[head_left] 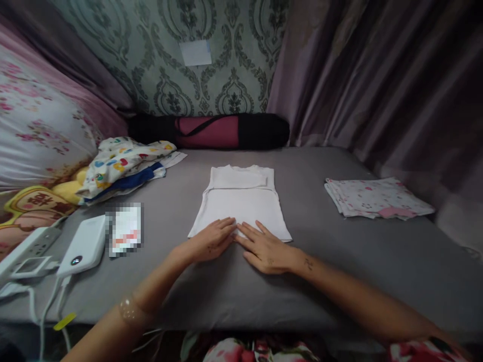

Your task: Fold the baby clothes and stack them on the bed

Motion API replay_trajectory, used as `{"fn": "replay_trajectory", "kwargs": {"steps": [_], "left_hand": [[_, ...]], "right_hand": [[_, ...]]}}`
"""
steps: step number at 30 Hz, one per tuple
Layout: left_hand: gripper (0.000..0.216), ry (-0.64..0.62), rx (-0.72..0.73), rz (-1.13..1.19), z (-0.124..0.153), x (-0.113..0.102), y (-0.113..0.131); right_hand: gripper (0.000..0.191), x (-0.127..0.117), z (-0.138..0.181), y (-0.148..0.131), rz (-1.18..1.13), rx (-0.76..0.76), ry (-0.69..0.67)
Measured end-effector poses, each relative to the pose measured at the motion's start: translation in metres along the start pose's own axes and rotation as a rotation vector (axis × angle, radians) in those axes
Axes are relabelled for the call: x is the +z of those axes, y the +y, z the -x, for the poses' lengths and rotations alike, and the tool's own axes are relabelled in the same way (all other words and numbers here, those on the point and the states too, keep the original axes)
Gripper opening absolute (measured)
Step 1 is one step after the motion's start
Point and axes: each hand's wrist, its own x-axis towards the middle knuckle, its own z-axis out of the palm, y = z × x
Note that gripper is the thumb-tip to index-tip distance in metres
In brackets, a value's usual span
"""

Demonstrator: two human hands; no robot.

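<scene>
A white shirt lies flat on the grey sheet, its sleeves folded across the upper part and its neckline pointing away from me. My left hand rests palm down on its near hem, fingers stretched out. Beside it, my right hand also lies flat on the hem with fingers spread. The fingertips of both hands nearly meet at the middle of the hem. Neither hand grips the fabric.
A folded floral cloth lies at the right. To the left are a patterned clothes pile, a white power bank with cables, a power strip and a blurred card. A black and maroon long bag lies along the wall.
</scene>
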Motion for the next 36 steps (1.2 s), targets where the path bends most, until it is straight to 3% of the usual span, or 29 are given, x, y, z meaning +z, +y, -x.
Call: {"fn": "replay_trajectory", "kwargs": {"steps": [4,8,10,13,18,27,32,36], "left_hand": [[0.038,0.091,0.035,0.012,-0.02,-0.011,-0.006],[0.05,0.176,-0.139,-0.173,-0.045,0.003,-0.022],[0.058,0.14,-0.213,-0.22,-0.048,0.012,-0.033],[0.062,0.107,-0.213,-0.232,-0.037,0.019,-0.049],[0.063,0.094,-0.15,-0.216,-0.004,0.012,-0.061],[0.054,-0.006,-0.174,-0.169,0.051,-0.001,-0.064],[0.046,0.061,-0.105,-0.109,0.079,-0.012,-0.067],[0.032,0.112,-0.032,-0.053,0.086,-0.02,-0.063]], "right_hand": [[0.04,-0.013,-0.011,0.012,-0.084,-0.061,0.025],[0.044,-0.022,-0.033,0.071,0.063,0.275,0.227],[0.051,-0.02,-0.035,0.097,0.123,0.386,0.218],[0.058,-0.012,-0.026,0.113,0.171,0.397,0.161],[0.06,-0.001,0.004,0.094,0.188,0.296,0.12],[0.049,0.001,0.062,0.06,0.084,0.175,0.082],[0.039,-0.003,0.088,0.06,-0.049,0.18,0.205],[0.03,-0.014,0.092,0.064,-0.087,0.136,0.273]]}}
